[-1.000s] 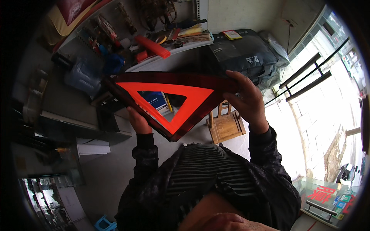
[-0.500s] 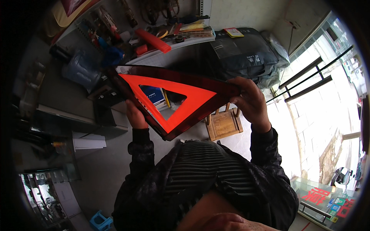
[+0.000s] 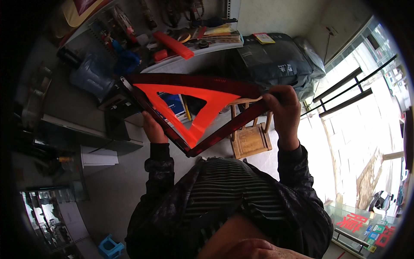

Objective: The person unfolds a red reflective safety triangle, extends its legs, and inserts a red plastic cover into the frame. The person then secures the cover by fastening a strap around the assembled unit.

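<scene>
Water jug point(image 3: 91, 77), see-through and a bit blue, sat on the far left by a dark counter point(image 3: 71, 103). Nearer, a white box point(image 3: 99, 156) was low down by the counter. Nearer still, a little blue stool point(image 3: 111, 247) stood on the floor point(image 3: 114, 194). Next came the left hand point(image 3: 154, 128), bent against the left bar of a big orange and red triangle point(image 3: 211, 114). It had hold of that bar, but some fingers were hidden, so how tight it was you could not tell. Past the triangle, a long red case point(image 3: 174, 45) lay on the far shelf point(image 3: 198, 56). A blue book point(image 3: 174, 105) showed through the hole in the middle. The triangle was up in the air between both hands, with one corner pointing near. Its near right bar stood apart from the orange part, and a wooden chair point(image 3: 251, 140) showed through the gap. The right hand point(image 3: 285, 105) pinched the right end of that bar, thumb and fingers close together. A big black bag point(image 3: 276, 60) sat behind that hand, on the far side. Farthest right and near was a glass case point(image 3: 340, 211).
</scene>
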A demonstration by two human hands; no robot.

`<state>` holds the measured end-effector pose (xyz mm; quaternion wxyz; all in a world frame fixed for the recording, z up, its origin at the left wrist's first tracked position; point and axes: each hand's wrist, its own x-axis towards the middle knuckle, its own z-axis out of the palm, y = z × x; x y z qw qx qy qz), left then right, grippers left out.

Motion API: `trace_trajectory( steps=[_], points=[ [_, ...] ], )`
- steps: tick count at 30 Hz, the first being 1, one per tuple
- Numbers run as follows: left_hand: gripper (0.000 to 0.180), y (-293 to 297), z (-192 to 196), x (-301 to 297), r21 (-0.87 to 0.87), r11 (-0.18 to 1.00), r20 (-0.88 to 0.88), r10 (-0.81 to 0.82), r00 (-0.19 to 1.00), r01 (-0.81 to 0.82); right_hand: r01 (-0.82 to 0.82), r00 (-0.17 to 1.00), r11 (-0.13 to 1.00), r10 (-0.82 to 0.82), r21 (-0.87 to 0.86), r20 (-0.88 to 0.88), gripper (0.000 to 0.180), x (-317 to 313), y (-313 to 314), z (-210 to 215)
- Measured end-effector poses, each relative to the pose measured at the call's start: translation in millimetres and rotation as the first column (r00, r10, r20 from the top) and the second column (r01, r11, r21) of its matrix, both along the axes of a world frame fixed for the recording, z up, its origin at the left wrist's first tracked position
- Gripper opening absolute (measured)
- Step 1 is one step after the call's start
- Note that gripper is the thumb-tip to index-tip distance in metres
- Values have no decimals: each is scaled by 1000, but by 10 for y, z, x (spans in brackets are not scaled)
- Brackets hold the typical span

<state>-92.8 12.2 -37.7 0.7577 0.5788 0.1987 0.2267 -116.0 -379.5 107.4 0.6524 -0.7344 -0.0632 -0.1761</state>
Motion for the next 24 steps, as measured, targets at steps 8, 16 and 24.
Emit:
trace_trajectory(
  steps=[8,16,24],
  points=[
    [77,52,-115,10,-146,989,4,34,999,-33,-89,992,986,74,140,106,20,-38,-39,13],
    [80,98,-170,40,-278,958,219,0,976,63,-466,877,842,397,272,271,43,-141,124,-84],
    [75,-4,97,83,-346,932,350,22,936,108,-496,839,845,526,-199,141,42,-352,522,-233]
  ],
)
